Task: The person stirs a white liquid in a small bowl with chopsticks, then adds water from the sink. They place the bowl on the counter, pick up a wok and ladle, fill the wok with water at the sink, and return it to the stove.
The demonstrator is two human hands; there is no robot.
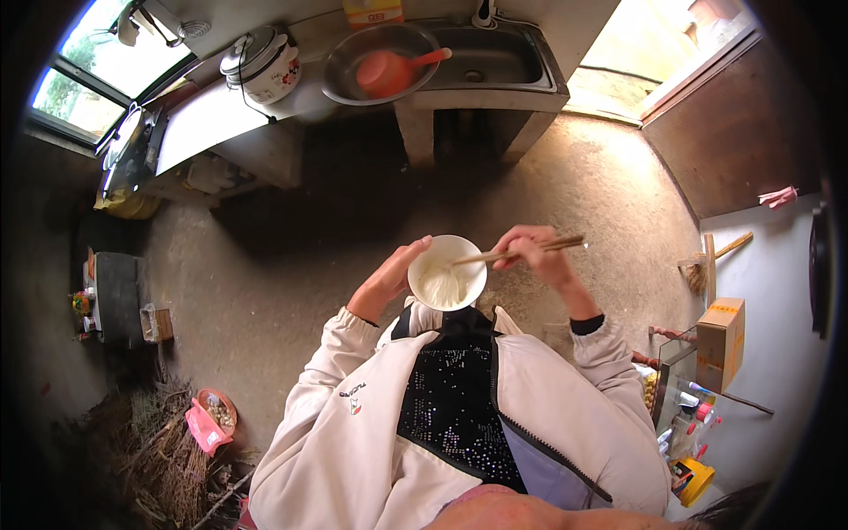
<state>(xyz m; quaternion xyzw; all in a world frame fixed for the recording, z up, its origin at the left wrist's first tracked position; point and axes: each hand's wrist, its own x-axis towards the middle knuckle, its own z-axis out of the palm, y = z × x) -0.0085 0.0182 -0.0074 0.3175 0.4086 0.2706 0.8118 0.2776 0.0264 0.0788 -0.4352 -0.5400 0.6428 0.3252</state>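
Observation:
My left hand [395, 270] grips a white bowl [480, 281] by its left side, thumb near the rim, in front of my body. Inside the bowl lies a pale, creamy dough or batter [440, 285]. A pair of wooden chopsticks [563, 242] is held in my right hand [535, 255], to the right of the bowl. Their tips reach over the rim and point into the pale mass. Whether the tips touch it is hard to tell.
Ahead runs a counter with a rice cooker [268, 76], a metal basin [334, 73] holding a red dipper [384, 74], and a sink [510, 63]. Cartons [721, 341] and bottles [692, 424] stand at right. Dry brushwood [159, 457] and a basket [218, 407] lie at left.

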